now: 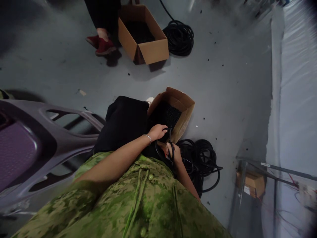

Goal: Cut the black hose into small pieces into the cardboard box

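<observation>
My left hand (158, 132) is closed, pinching the end of a black hose or rubber cord over the near side of an open cardboard box (186, 119). In my right hand (175, 154) is a pair of scissors (172, 147) with dark handles, its blades pointing up toward the cord by my left fingers. Small black pieces (169, 114) fill the bottom of the box. A tangled coil of black hose (204, 153) lies on the floor just right of my right hand. Whether the blades touch the cord I cannot tell.
Ahead, another person's red shoes (105, 46) are beside a second cardboard box (155, 51) holding dark material. Another black hose coil (179, 38) lies next to it. A purple and grey chair (17, 152) stands left. To the right are a metal frame (274, 177) and a small carton (255, 185).
</observation>
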### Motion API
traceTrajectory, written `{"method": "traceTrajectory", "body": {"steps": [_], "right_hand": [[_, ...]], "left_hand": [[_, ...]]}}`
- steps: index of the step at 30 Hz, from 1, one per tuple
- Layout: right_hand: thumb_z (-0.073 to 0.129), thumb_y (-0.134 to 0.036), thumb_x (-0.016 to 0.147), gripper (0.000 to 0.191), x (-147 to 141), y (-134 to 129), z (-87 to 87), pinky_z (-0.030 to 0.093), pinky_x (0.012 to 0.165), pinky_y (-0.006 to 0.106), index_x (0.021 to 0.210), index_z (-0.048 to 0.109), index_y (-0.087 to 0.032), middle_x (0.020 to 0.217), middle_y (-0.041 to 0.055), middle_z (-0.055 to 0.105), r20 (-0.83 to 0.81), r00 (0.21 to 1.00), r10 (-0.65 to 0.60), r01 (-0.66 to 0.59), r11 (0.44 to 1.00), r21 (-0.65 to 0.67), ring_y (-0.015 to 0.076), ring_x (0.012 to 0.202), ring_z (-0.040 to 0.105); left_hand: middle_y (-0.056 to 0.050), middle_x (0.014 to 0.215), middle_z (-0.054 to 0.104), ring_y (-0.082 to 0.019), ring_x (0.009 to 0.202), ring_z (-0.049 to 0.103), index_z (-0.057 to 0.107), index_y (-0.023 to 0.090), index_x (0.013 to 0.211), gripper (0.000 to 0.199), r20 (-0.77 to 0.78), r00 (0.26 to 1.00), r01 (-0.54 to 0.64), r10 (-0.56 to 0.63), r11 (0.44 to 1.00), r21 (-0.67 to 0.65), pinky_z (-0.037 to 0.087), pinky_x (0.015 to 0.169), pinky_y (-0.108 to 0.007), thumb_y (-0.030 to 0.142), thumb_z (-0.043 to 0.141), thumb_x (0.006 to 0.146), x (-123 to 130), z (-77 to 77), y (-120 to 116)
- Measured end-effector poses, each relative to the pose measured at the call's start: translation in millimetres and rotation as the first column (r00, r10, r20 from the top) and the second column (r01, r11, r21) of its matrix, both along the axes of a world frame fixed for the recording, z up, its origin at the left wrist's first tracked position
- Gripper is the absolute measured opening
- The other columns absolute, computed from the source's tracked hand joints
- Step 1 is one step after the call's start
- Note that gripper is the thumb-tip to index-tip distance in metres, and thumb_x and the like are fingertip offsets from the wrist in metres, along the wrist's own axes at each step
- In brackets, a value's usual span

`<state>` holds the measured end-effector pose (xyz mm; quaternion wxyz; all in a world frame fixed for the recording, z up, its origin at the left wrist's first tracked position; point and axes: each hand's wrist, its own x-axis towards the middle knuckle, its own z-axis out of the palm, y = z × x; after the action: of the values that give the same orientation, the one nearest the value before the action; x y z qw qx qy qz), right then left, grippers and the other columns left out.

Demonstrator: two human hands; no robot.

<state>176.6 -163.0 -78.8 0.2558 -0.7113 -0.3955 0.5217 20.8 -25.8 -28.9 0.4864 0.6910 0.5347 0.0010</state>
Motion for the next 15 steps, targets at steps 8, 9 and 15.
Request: {"method": "traceTrajectory", "body": {"steps": [8, 9, 15], "right_hand": [[0.056, -0.071, 0.083, 0.053, -0.1, -1.4, -4.2, 0.044, 0.047, 0.025, 0.068, 0.06, -0.021, 0.052, -0.0013, 0.059, -0.013, 0.999, -0.036, 0.035, 0.999, -0.01, 0.0137, 0.043, 0.054], [0.055, -0.071, 0.083, 0.053, -0.1, -1.2, -3.9, 0.044, 0.048, 0.025, 0.067, 0.06, -0.021, 0.051, -0.0012, 0.059, -0.008, 1.0, -0.027, 0.027, 1.0, -0.005, 0.0137, 0.043, 0.054], [0.055, -0.071, 0.084, 0.053, -0.4, 0.2, -0.6, 0.044, 0.049, 0.025, 0.067, 0.06, -0.02, 0.053, -0.0004, 0.06, 0.015, 1.0, -0.006, 0.006, 1.0, 0.018, 0.0139, 0.044, 0.055]], "left_hand": [[-0.006, 0.093, 0.077, -0.018, 0.088, 0.07, 0.069, 0.018, 0.128, 0.037, 0.0, 1.0, 0.012, -0.012, 1.0, -0.015, 0.048, 0.083, -0.023, 0.024, 0.053, 0.095, 0.9, -1.3, -0.4], [-0.006, 0.093, 0.077, -0.018, 0.088, 0.07, 0.069, 0.018, 0.127, 0.036, 0.003, 1.0, 0.011, -0.011, 1.0, -0.016, 0.048, 0.082, -0.023, 0.024, 0.054, 0.095, 1.0, -1.3, -0.4], [-0.006, 0.093, 0.077, -0.019, 0.087, 0.07, 0.071, 0.018, 0.123, 0.035, 0.025, 0.999, 0.023, -0.023, 1.0, -0.002, 0.048, 0.082, -0.024, 0.024, 0.054, 0.094, 0.0, -3.6, -0.6]]}}
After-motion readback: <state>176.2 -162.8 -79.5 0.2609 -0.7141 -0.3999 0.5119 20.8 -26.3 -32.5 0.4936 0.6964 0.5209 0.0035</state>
